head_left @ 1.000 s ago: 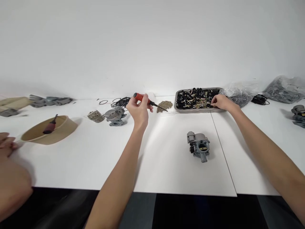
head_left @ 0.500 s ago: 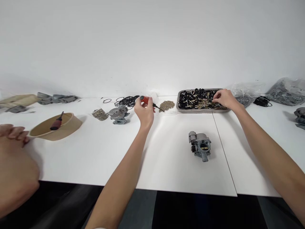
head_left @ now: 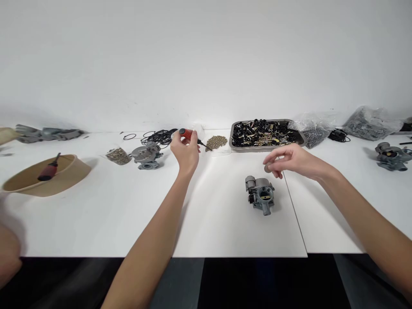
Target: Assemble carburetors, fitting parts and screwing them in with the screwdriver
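carburetor (head_left: 260, 195) | metal tray (head_left: 234, 146) behind | screw pile (head_left: 216, 141) beside tray

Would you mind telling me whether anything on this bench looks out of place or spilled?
Mostly orderly. The one oddity: a red-handled screwdriver lies loose inside the tan bowl at the left. The brass pieces beside the metal tray sit in a neat heap, not scattered.

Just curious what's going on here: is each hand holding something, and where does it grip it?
The left hand grips a screwdriver by its red handle. The right hand pinches a small round part at its fingertips.
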Demonstrator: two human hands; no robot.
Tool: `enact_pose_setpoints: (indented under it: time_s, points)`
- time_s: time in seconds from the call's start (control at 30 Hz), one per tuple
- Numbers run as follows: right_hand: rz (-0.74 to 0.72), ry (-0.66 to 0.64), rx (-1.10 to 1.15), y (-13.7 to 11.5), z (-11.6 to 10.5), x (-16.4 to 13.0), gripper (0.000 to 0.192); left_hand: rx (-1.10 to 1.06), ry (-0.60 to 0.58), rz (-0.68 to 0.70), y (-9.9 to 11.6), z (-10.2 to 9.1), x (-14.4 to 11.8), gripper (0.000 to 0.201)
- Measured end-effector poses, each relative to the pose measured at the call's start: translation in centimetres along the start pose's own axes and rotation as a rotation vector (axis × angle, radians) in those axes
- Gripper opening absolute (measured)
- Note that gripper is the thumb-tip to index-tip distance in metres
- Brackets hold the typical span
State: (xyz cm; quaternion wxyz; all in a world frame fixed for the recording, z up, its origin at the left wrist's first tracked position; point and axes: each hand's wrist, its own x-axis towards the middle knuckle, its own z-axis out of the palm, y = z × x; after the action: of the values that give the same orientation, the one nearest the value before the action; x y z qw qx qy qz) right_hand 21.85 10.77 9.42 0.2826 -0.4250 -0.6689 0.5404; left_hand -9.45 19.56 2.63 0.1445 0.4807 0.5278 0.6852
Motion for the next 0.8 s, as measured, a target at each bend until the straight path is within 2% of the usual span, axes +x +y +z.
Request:
enact_pose_setpoints:
  time_s: [0.2, 0.37, 0.53, 0.8]
  points:
    - [-0.015, 0.019, 0.029, 1.6, 1.1, -1.1, 0.023, 0.019, -0.001, 0.027, -0.4, 0.0, 0.0, 0.02]
    - [-0.222, 0.016, -0.273, 1.1, 1.7, -1.8, 0.009, 0.035, -0.012, 0.009, -0.5, 0.0, 0.0, 0.021]
    - [-0.343, -0.061, -0.491, 0.6, 2.8, -3.2, 0.016, 0.024, -0.003, 0.038, -1.0, 0.0, 0.3, 0.025]
    - [-0.408, -0.117, -0.746, 0.3, 3.9, -3.9, 0.035, 0.025, -0.01, 0.056, -1.5, 0.0, 0.5, 0.027]
